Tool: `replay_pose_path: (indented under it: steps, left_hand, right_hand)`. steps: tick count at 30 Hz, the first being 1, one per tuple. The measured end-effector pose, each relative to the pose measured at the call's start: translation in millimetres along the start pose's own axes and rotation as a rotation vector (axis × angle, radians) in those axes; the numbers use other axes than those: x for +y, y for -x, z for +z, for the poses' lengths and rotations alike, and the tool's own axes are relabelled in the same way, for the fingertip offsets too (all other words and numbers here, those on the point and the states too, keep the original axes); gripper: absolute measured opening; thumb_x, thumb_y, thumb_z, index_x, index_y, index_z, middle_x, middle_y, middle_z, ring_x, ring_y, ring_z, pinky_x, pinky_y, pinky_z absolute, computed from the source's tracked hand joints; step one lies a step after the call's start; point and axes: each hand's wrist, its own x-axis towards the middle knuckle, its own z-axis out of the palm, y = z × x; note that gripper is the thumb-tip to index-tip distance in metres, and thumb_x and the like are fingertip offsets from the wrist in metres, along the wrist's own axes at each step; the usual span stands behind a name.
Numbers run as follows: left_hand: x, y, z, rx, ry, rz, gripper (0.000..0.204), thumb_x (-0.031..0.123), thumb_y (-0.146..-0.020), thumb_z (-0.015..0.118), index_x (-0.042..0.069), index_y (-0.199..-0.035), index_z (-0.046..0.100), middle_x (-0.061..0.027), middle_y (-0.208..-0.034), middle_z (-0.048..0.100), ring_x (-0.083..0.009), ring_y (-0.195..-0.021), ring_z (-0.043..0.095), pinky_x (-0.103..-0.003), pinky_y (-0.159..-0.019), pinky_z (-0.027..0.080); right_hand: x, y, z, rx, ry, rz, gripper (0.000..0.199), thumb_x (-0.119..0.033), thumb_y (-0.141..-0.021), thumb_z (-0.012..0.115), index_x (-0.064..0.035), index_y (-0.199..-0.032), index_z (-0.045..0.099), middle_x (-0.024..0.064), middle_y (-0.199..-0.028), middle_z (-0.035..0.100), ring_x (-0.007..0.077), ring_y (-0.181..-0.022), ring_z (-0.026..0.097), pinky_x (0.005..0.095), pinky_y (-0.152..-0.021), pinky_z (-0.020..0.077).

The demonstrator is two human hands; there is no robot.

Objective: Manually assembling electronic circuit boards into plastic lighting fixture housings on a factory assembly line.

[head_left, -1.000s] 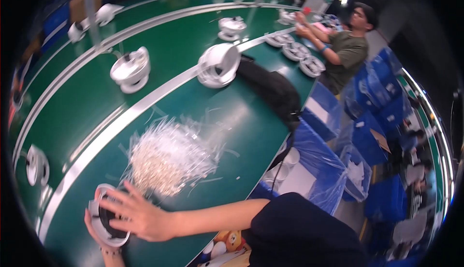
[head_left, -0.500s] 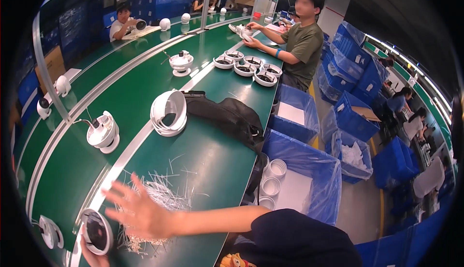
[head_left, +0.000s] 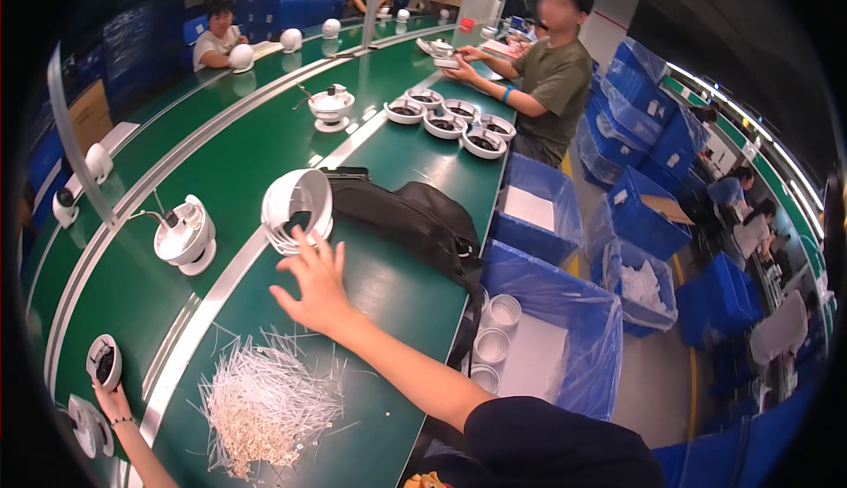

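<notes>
At the far left, my left hand grips a round white housing with a dark inside, out over the green conveyor. My right hand is stretched forward with its fingers spread and nothing in it. Its fingertips come up to the near rim of a stack of white ring-shaped shells; whether they touch cannot be made out. Below my right forearm lies a loose pile of thin white strips and small beige bits.
A black bag lies behind my right hand. White camera-like units stand on the conveyor. Several round housings sit near a co-worker. Blue lined bins line the bench's right edge; one holds white rings.
My right hand has moved from above the strip pile forward to the white shells. My left hand has carried the housing left and away over the conveyor. The co-worker's hands have shifted slightly.
</notes>
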Motion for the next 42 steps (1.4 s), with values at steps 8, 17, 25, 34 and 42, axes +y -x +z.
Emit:
replay_pose_path:
  steps: [8,17,25,34,42]
  left_hand:
    - [-17.6,79.0,22.0,0.25,-0.32,0.23,0.061,0.029,-0.081,0.057,0.007,-0.129,0.027,-0.0125,-0.129,0.031,-0.0279,-0.119,0.031,-0.038,-0.094,0.033]
    - [-11.7,236.9,23.8,-0.06,-0.523,0.327,0.043,0.019,-0.087,0.045,0.008,-0.127,0.033,-0.0061,-0.132,0.035,-0.0178,-0.119,0.034,-0.031,-0.089,0.029]
    - [-6.5,251.7,-11.1,-0.163,-0.53,0.236,0.044,0.02,-0.088,0.043,0.008,-0.13,0.031,-0.0108,-0.132,0.035,-0.021,-0.115,0.039,-0.028,-0.085,0.031]
    - [-10.2,232.3,-30.7,-0.27,-0.534,0.178,0.044,0.022,-0.09,0.04,0.007,-0.13,0.03,-0.0077,-0.131,0.037,-0.0175,-0.115,0.039,-0.024,-0.085,0.032]
    - [-21.2,221.3,-35.2,-0.301,-0.46,0.113,0.042,0.021,-0.09,0.039,0.007,-0.129,0.033,-0.006,-0.13,0.038,-0.0165,-0.115,0.04,-0.024,-0.085,0.031]
  right_hand:
    - [10.0,3.4,6.4,-0.102,-0.01,0.026,0.025,-0.022,-0.067,0.066,-0.0082,-0.083,0.053,0.0164,-0.13,0.034,0.0374,-0.123,0.023,0.0627,-0.096,0.0095]
    - [19.4,-3.4,16.7,0.041,0.108,0.037,0.038,-0.023,-0.063,0.067,-0.0105,-0.097,0.054,0.0161,-0.126,0.036,0.0325,-0.116,0.033,0.0577,-0.095,0.0195]
    - [27.9,-17.1,30.8,-0.001,0.094,0.027,0.019,-0.016,-0.065,0.065,-0.0082,-0.082,0.06,0.0074,-0.105,0.053,0.0281,-0.106,0.043,0.0584,-0.096,0.0193]
    - [26.7,-49.5,5.4,0.15,0.074,0.018,0.005,-0.007,-0.066,0.06,-0.0077,-0.066,0.064,0.0087,-0.073,0.06,0.0282,-0.082,0.054,0.0614,-0.093,0.0216]
    - [14.7,-62.3,-41.5,0.211,-0.01,-0.021,0.007,-0.002,-0.067,0.058,-0.0054,-0.07,0.064,0.0093,-0.073,0.063,0.028,-0.074,0.059,0.0504,-0.093,0.0313]
